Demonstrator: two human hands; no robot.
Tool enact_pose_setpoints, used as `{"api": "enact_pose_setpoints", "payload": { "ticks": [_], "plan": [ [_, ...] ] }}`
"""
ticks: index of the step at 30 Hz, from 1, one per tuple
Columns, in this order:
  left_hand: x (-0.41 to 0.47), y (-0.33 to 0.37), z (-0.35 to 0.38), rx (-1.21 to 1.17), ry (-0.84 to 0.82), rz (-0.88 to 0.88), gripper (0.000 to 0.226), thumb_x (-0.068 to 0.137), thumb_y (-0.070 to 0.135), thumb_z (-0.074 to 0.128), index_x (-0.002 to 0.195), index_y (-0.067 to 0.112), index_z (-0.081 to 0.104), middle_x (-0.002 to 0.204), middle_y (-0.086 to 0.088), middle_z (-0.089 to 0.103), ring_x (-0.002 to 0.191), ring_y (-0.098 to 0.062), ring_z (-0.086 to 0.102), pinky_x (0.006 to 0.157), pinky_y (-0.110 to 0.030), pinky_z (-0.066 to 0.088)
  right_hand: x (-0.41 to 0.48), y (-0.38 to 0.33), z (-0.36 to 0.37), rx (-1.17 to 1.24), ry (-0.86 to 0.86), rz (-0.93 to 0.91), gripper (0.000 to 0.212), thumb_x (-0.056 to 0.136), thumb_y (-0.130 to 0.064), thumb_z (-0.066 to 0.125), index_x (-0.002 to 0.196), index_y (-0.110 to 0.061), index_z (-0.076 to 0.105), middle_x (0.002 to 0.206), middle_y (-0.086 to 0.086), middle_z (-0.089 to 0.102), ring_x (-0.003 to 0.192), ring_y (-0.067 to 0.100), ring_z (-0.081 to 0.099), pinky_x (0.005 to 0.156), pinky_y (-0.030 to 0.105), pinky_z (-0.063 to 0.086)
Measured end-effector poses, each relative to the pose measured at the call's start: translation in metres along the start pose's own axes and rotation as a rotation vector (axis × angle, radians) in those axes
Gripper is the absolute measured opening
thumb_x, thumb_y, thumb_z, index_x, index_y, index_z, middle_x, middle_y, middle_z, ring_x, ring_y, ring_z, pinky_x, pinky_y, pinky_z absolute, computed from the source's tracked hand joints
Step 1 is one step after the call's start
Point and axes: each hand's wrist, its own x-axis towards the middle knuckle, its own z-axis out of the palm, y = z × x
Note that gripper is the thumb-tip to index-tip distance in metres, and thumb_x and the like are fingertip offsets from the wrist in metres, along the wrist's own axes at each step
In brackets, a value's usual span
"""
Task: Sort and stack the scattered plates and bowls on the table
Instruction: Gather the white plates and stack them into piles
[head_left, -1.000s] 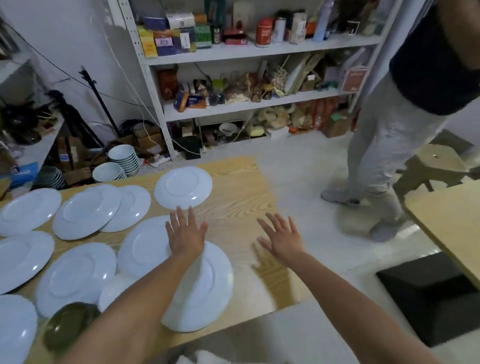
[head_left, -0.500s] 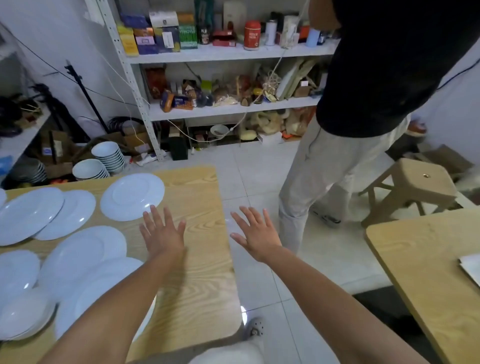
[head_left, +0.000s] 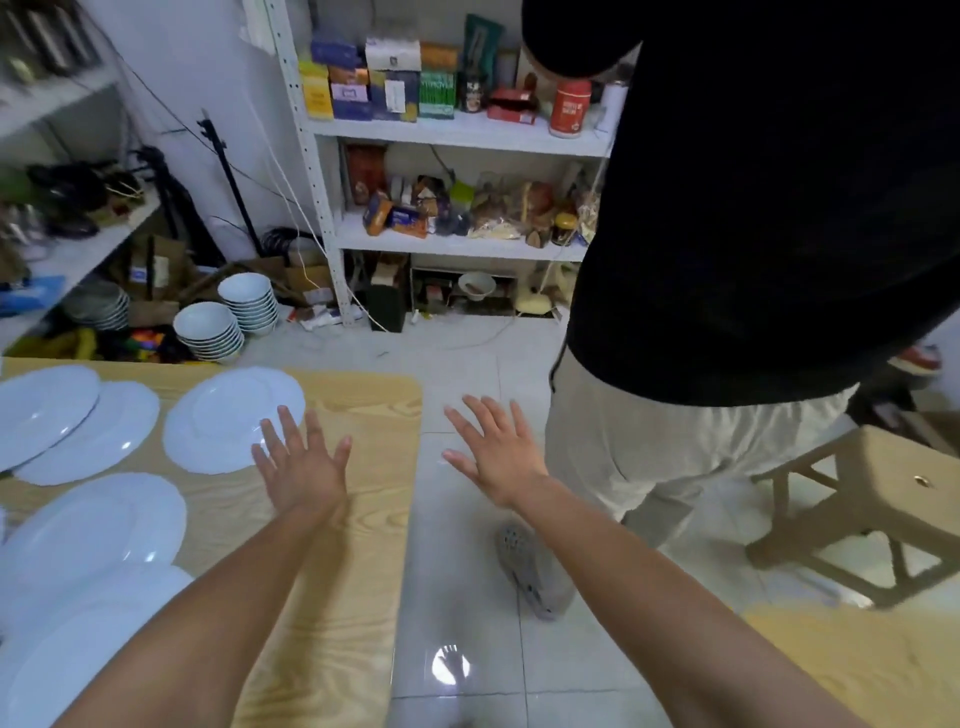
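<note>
Hands, left hand (head_left: 304, 467) and right hand (head_left: 498, 454), spread flat above round glossy plates (head_left: 228, 415).

We hold both hands flat, fingers spread: the left hand (head_left: 301, 465) over the table (head_left: 332, 571), fingertips over a white plate (head_left: 228, 421); the right hand (head_left: 498, 452) over the floor (head_left: 457, 587). A person (head_left: 727, 260) stands close by.

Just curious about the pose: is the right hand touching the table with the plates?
Apart. The head view shows the right hand over the floor tiles, a strip of them between it and the table.
</note>
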Motion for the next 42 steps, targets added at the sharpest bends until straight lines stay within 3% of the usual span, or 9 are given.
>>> {"api": "enact_pose_setpoints", "payload": {
  "ticks": [15, 20, 27, 32, 35, 39, 42],
  "plan": [
    [0.010, -0.015, -0.037, 0.037, 0.161, -0.391, 0.067, 0.099, 0.052, 0.019, 0.154, 0.020, -0.002, 0.161, -0.010, -0.010, 0.148, -0.032, -0.010, 0.119, -0.049, -0.004, 0.136, -0.009, -0.038, 0.016, 0.037, -0.395, 0.060, 0.097, -0.056, 0.017, 0.151, -0.033, 0.004, 0.161, -0.001, 0.000, 0.148, 0.021, -0.003, 0.119, 0.048, -0.004],
    [0.027, -0.055, -0.040, 0.011, 0.162, -0.572, 0.067, 0.099, 0.054, 0.015, 0.153, 0.021, -0.006, 0.160, -0.007, -0.019, 0.148, -0.030, -0.015, 0.118, -0.048, -0.009, 0.198, -0.037, -0.039, -0.035, 0.028, -0.511, 0.060, 0.097, -0.057, 0.016, 0.151, -0.033, 0.004, 0.161, -0.001, -0.001, 0.148, 0.021, -0.004, 0.119, 0.047, -0.006],
    [0.058, -0.116, -0.041, -0.027, 0.191, -0.784, 0.067, 0.099, 0.052, 0.020, 0.154, 0.020, -0.003, 0.161, -0.009, -0.008, 0.148, -0.031, -0.012, 0.119, -0.049, -0.007, 0.296, -0.085, -0.040, -0.108, 0.070, -0.662, 0.060, 0.097, -0.057, 0.015, 0.151, -0.035, 0.003, 0.160, -0.003, 0.000, 0.148, 0.020, -0.003, 0.118, 0.045, -0.006],
    [0.067, -0.133, -0.039, -0.039, 0.188, -0.867, 0.067, 0.099, 0.053, 0.021, 0.154, 0.020, 0.000, 0.161, -0.007, -0.012, 0.148, -0.030, -0.015, 0.119, -0.048, -0.008, 0.351, -0.101, -0.041, -0.121, 0.070, -0.700, 0.059, 0.097, -0.057, 0.016, 0.150, -0.036, 0.003, 0.160, -0.002, 0.001, 0.148, 0.021, -0.001, 0.118, 0.046, -0.004],
    [0.073, -0.145, -0.038, -0.058, 0.218, -0.955, 0.068, 0.099, 0.053, 0.023, 0.154, 0.019, 0.002, 0.161, -0.008, -0.013, 0.148, -0.030, -0.014, 0.119, -0.048, -0.007, 0.385, -0.130, -0.040, -0.130, 0.052, -0.777, 0.062, 0.094, -0.060, 0.010, 0.151, -0.035, 0.004, 0.161, -0.001, 0.002, 0.148, 0.021, -0.002, 0.118, 0.046, -0.006],
    [0.092, -0.156, -0.038, -0.044, 0.272, -1.122, 0.070, 0.098, 0.055, 0.021, 0.154, 0.021, -0.002, 0.161, -0.007, -0.014, 0.148, -0.030, -0.014, 0.118, -0.046, -0.008, 0.430, -0.198, -0.043, -0.170, 0.038, -0.994, 0.081, 0.077, -0.065, -0.014, 0.151, -0.035, 0.001, 0.161, -0.003, 0.000, 0.148, 0.020, -0.002, 0.119, 0.045, -0.004],
    [0.109, -0.163, -0.038, -0.034, 0.299, -1.303, 0.070, 0.097, 0.057, 0.016, 0.153, 0.023, -0.008, 0.160, -0.006, -0.017, 0.148, -0.029, -0.015, 0.118, -0.046, -0.009, 0.466, -0.259, -0.044, -0.189, 0.060, -1.164, 0.067, 0.090, -0.061, 0.001, 0.151, -0.034, 0.003, 0.161, -0.003, 0.001, 0.148, 0.018, -0.002, 0.119, 0.044, -0.005]
  ]
}}
